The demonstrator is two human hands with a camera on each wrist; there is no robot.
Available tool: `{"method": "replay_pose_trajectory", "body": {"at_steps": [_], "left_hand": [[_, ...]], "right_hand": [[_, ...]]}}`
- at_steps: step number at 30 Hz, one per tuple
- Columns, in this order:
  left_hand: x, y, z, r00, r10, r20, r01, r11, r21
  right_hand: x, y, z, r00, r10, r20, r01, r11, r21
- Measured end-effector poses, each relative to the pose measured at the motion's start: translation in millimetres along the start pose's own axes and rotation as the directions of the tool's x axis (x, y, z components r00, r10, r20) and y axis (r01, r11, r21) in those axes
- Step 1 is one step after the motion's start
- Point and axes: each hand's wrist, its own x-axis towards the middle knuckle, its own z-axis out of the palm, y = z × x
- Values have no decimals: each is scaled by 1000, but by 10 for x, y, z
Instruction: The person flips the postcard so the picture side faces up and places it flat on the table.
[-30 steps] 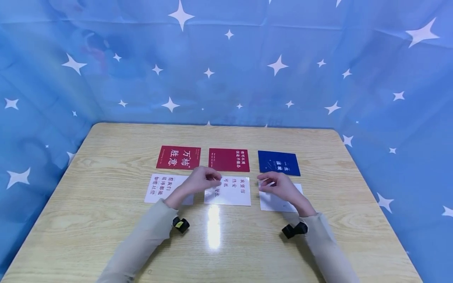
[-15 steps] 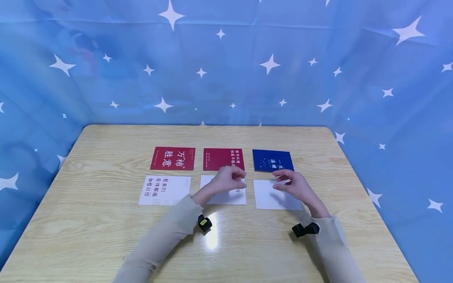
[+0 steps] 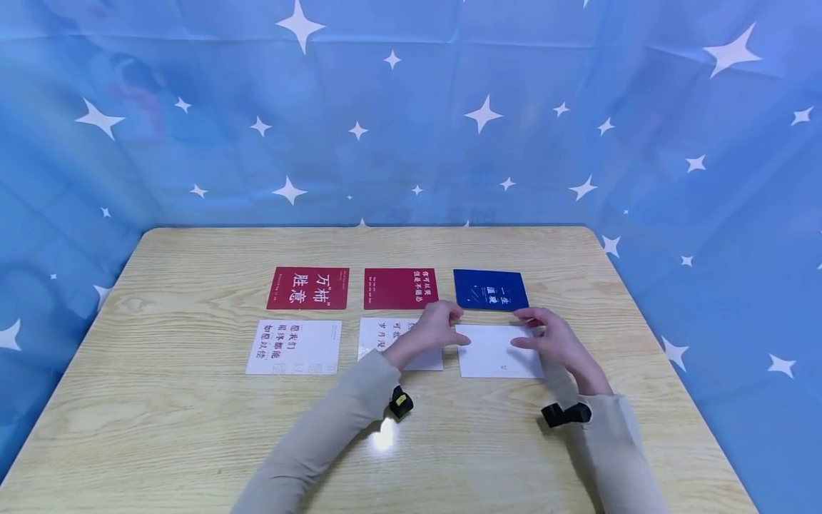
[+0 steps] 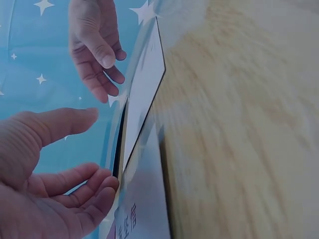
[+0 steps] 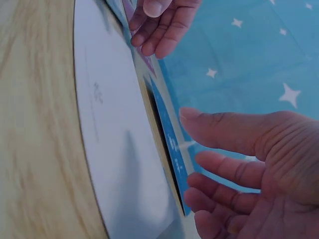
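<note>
Six cards lie in two rows. My left hand hovers over the right part of the middle white card, its fingertips near the left edge of the right white card. Above that card's right side is my right hand. Both hands hold nothing; in the left wrist view, thumb and loosely bent fingers of the left hand stand apart. The right wrist view shows the right hand likewise, near the blue card. The left hand hides part of the middle card's print.
Behind the white cards lie a red card with large characters, another red card and the blue card. A white card with print lies front left. The wooden table ends at a blue star-patterned curtain.
My left hand has moved right, from between the left and middle white cards to the gap before the right one. The right hand has shifted right across the right white card. The view has shifted slightly.
</note>
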Motion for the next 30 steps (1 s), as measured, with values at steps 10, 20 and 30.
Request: {"method": "replay_pose_trajectory", "body": {"at_steps": [10, 20, 30], "left_hand": [[46, 56, 78, 1000, -12, 16, 10, 993, 119], [70, 85, 114, 999, 4, 32, -11, 973, 231], [55, 102, 146, 1000, -12, 25, 3, 950, 313]], "right_hand": [[6, 140, 34, 997, -69, -26, 68, 995, -69], [74, 131, 18, 998, -57, -11, 53, 970, -237], [135, 24, -17, 998, 41, 50, -25, 956, -291]]}}
